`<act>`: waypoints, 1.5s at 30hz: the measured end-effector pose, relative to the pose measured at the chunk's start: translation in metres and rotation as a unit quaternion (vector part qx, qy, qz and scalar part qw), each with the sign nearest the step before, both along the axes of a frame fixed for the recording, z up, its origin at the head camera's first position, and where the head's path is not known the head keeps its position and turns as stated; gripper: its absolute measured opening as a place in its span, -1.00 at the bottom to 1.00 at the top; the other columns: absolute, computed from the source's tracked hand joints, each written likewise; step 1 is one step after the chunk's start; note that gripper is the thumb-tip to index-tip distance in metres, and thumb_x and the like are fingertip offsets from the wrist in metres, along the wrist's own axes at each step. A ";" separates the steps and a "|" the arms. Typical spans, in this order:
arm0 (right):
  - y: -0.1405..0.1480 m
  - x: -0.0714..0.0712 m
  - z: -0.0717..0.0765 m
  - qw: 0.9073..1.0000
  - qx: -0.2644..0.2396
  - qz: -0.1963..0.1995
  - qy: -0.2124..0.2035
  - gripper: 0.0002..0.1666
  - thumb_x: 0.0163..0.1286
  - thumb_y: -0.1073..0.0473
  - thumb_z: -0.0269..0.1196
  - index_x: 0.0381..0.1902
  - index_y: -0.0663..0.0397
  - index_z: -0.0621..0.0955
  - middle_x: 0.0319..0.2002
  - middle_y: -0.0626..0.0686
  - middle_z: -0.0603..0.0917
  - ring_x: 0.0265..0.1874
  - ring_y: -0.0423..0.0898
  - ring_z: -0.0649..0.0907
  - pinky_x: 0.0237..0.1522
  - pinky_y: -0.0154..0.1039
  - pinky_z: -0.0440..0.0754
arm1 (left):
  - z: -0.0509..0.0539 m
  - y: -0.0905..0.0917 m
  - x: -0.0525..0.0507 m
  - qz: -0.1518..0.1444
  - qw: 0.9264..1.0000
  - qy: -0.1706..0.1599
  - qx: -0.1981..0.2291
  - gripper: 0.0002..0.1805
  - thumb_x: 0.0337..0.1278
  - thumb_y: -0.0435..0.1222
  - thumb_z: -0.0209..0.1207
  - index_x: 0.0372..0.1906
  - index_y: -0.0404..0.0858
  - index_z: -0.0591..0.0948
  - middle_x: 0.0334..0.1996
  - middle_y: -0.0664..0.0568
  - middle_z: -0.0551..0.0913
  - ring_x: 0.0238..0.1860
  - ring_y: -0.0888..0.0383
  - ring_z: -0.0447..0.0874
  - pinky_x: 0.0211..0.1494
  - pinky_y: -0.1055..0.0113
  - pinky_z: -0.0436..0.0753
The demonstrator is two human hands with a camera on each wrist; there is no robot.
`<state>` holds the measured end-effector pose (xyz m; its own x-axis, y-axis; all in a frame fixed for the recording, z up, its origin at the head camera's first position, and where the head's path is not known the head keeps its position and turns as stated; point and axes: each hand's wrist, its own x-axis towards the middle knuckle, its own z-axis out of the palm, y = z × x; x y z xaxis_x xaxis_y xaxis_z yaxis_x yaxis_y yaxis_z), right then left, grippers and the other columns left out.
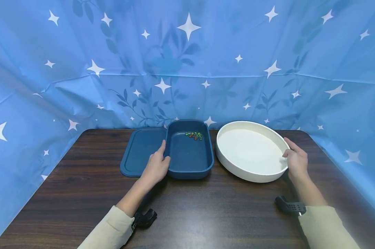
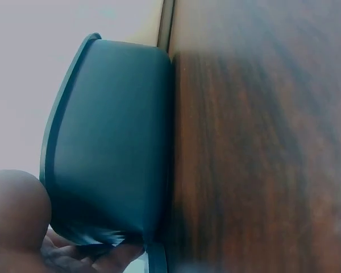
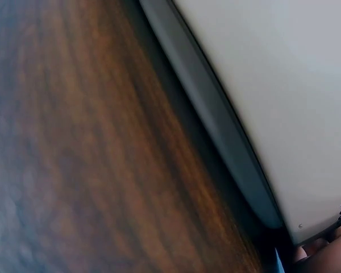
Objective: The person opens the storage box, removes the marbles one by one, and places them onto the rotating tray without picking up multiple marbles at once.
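Observation:
In the head view, a deep dark-blue rectangular container (image 1: 188,157) stands mid-table. Several small shiny green and reddish-brown pieces (image 1: 196,136) lie inside it toward the back. My left hand (image 1: 157,165) grips its left side, thumb at the rim; the left wrist view shows fingers (image 2: 116,259) against the outer wall. To the right is a shallow round white tray (image 1: 251,152). My right hand (image 1: 296,160) holds its right rim, with the thumb over the edge and the other fingers outside. Part of that grip shows at the lower corner of the right wrist view.
A flat blue lid (image 1: 143,148) lies left of the container, close beside it. Everything rests on a dark wooden table (image 1: 187,211). A blue cloth with white stars (image 1: 187,62) hangs behind the table's back edge and along its sides.

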<state>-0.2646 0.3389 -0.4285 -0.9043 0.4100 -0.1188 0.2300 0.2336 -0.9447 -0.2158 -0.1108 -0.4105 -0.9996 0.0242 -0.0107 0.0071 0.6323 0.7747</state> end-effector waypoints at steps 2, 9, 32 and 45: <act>0.001 0.000 0.001 1.000 0.000 0.000 -0.002 -0.09 0.28 0.44 -0.16 0.59 -0.18 0.17 0.65 0.03 0.00 0.60 0.14 0.13 0.49 0.10 0.30 | 0.002 0.000 -0.001 -0.002 1.000 0.006 -0.013 -0.26 0.50 -0.25 -0.08 0.64 -0.25 -0.04 0.37 -0.25 0.48 0.13 -0.08 0.67 0.31 -0.05 0.57; 0.009 0.001 0.004 1.000 -0.005 -0.009 -0.005 -0.09 0.28 0.44 -0.14 0.58 -0.20 0.19 0.65 0.02 0.00 0.59 0.13 0.15 0.43 0.06 0.35 | 0.036 0.013 -0.006 0.003 0.994 0.074 -0.083 -0.29 0.45 -0.11 0.12 0.58 -0.18 0.21 0.53 -0.17 0.28 0.55 -0.16 0.22 0.49 -0.19 0.36; 0.012 0.005 0.008 1.000 -0.014 -0.015 0.006 -0.10 0.27 0.45 -0.16 0.59 -0.11 0.19 0.64 0.03 0.01 0.60 0.12 0.11 0.51 0.11 0.24 | 0.076 0.063 -0.103 -0.121 0.992 0.018 -0.037 -0.62 0.53 -0.20 0.05 0.24 -0.31 0.60 0.10 -0.18 0.68 -0.10 -0.02 0.69 -0.07 0.12 0.63; -0.001 0.001 0.000 0.999 -0.028 -0.005 0.018 -0.10 0.24 0.47 -0.16 0.58 -0.04 0.22 0.63 0.00 0.08 0.61 0.08 0.11 0.54 0.07 0.16 | 0.043 0.053 -0.134 -0.112 0.993 -0.015 0.024 -0.72 0.46 -0.26 0.14 0.07 -0.31 0.69 0.02 -0.26 0.70 0.00 -0.25 0.69 0.09 -0.08 0.66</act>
<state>-0.2639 0.3382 -0.4281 -0.9044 0.4127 -0.1086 0.1973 0.1787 -0.9639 -0.3499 -0.0576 -0.3679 -0.9683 0.2475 -0.0346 0.1195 0.5799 0.8058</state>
